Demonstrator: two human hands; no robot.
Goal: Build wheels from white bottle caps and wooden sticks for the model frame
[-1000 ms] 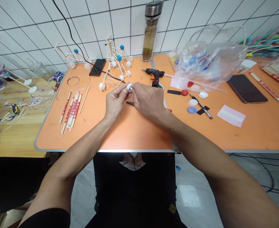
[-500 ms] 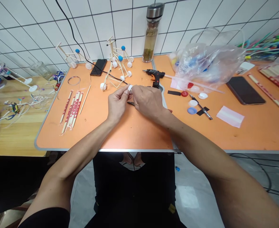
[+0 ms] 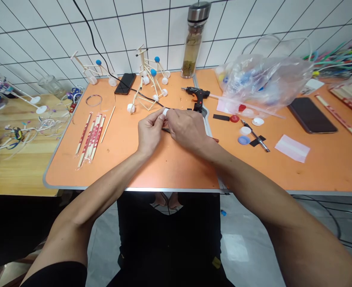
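Both hands meet over the middle of the orange table (image 3: 164,167), fingertips pinched together on a small white cap (image 3: 165,112). The left hand (image 3: 149,133) grips the cap from its side with thumb and forefinger; the right hand (image 3: 185,128) closes on it from the other side, its knuckles arched over the spot. Under the hands a dark thin tool (image 3: 165,130) lies on the table, mostly hidden, so what it is cannot be told.

Just behind the hands, toward the far edge, a black glue gun (image 3: 197,95) lies with its nozzle pointing left. A stick model (image 3: 147,85) with white caps and blue balls stands beside it, and a second model (image 3: 89,71) stands near the far left corner. A phone (image 3: 125,83) lies between the two, with a black cable (image 3: 104,56) running over it. A bottle (image 3: 193,40) stands at the far edge against the tiled wall.

Wrapped chopsticks (image 3: 90,135) lie in a row toward the left edge. To the right of the hands are loose caps (image 3: 244,134), red, white and blue, with a metal tool (image 3: 255,135) beside them. A plastic bag (image 3: 262,79) sits behind those, a second phone (image 3: 310,115) farther right, and a pink sheet (image 3: 292,148) in front of it.
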